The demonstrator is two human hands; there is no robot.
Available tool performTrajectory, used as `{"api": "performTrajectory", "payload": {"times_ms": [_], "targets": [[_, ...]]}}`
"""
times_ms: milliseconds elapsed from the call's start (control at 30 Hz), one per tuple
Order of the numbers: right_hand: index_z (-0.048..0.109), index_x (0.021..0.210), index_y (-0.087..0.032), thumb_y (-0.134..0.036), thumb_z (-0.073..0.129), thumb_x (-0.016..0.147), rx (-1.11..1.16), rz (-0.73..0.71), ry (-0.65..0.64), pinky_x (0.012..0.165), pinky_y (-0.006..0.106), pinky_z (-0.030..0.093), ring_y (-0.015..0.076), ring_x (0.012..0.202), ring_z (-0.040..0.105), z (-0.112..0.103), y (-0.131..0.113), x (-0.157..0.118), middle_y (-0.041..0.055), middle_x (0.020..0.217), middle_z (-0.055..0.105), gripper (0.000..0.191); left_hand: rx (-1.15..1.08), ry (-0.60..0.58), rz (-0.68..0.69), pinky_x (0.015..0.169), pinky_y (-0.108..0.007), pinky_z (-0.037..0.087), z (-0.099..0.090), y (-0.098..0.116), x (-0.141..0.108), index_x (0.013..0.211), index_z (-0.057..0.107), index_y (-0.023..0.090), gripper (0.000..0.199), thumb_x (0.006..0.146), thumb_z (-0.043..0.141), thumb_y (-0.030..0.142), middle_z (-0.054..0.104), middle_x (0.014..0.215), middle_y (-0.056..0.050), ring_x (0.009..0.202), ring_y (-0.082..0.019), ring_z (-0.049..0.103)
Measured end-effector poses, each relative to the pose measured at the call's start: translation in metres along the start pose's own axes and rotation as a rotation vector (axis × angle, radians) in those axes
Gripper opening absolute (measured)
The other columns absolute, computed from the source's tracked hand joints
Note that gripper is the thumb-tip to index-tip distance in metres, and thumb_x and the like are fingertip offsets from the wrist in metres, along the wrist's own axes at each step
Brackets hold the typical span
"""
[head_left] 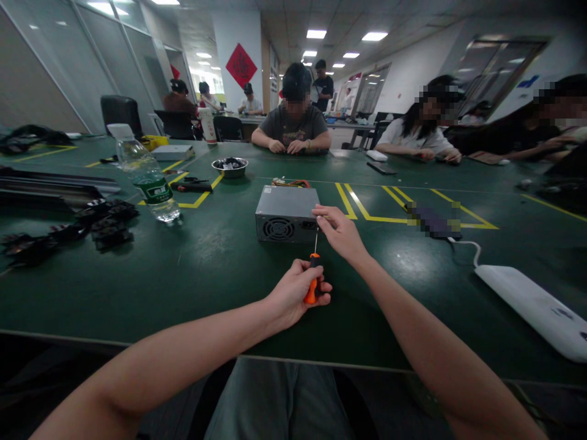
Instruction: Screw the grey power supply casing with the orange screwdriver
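A grey computer power supply unit point(288, 205) sits on the green table, its fan grille and power socket facing me and coloured cables behind it. My left hand point(298, 290) is closed around the orange and black handle of a screwdriver point(313, 287). The thin shaft points away from me, its tip at the lower right of the unit's front face. My right hand point(342, 235) is at the unit's right front corner, fingertips on the top edge and thumb near the front, just above the screwdriver tip. Any screw there is too small to see.
Left of the unit stand a water bottle point(153, 183) and a metal bowl point(230, 167) with small parts. Dark cables and connectors point(107, 223) lie farther left. A phone point(433, 220) is wired to a white power bank point(527, 308) at right. People sit across the table.
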State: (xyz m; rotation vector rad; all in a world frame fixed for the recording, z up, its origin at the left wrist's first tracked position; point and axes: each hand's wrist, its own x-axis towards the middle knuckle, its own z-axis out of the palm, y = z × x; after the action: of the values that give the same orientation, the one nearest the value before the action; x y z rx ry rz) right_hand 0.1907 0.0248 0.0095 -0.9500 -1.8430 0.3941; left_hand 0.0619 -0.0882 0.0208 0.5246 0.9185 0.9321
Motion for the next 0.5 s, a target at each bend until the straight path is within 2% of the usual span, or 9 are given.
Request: {"api": "performTrajectory", "payload": {"times_ms": [67,167,367,500], "targets": [[0.064,0.100,-0.022,-0.032,0.048,0.086,-0.002,-0.002,-0.001,0.090,0.037,0.049,0.0192,0.108,0.058,0.0000,0.0001,0.0000,0.0074,0.116,0.060,0.023,-0.007,-0.017,-0.023,0.057,-0.028,0.055,-0.0011,-0.0005,0.0007,0.085,0.038,0.019,0.010,0.092,0.043,0.014,0.051,0.075,0.002,0.062,-0.009,0.060],[0.064,0.100,-0.022,-0.032,0.048,0.086,-0.002,-0.004,-0.003,0.090,0.037,0.049,0.0192,0.109,0.057,-0.0004,-0.0010,-0.0001,0.0076,0.116,0.060,0.023,-0.024,-0.079,-0.073,0.066,-0.038,0.056,-0.0040,-0.0004,0.0028,0.089,0.041,0.019,0.005,0.094,0.040,0.016,0.054,0.079,0.001,0.069,-0.011,0.063],[0.064,0.100,-0.023,-0.033,0.048,0.086,-0.001,0.004,-0.004,0.091,0.039,0.049,0.0195,0.109,0.057,-0.0009,-0.0028,-0.0005,0.0070,0.117,0.060,0.023,-0.018,-0.228,-0.148,0.057,-0.029,0.055,-0.0075,-0.0007,0.0056,0.098,0.045,0.019,0.016,0.097,0.031,0.026,0.054,0.075,-0.001,0.063,-0.011,0.061],[0.064,0.100,-0.023,-0.033,0.048,0.086,0.005,0.008,-0.005,0.092,0.040,0.048,0.0202,0.110,0.057,-0.0008,-0.0031,-0.0006,0.0071,0.117,0.061,0.024,-0.003,-0.250,-0.164,0.047,-0.020,0.050,-0.0073,-0.0012,0.0033,0.107,0.043,0.021,0.021,0.098,0.027,0.031,0.054,0.075,-0.002,0.059,-0.011,0.060]]}}
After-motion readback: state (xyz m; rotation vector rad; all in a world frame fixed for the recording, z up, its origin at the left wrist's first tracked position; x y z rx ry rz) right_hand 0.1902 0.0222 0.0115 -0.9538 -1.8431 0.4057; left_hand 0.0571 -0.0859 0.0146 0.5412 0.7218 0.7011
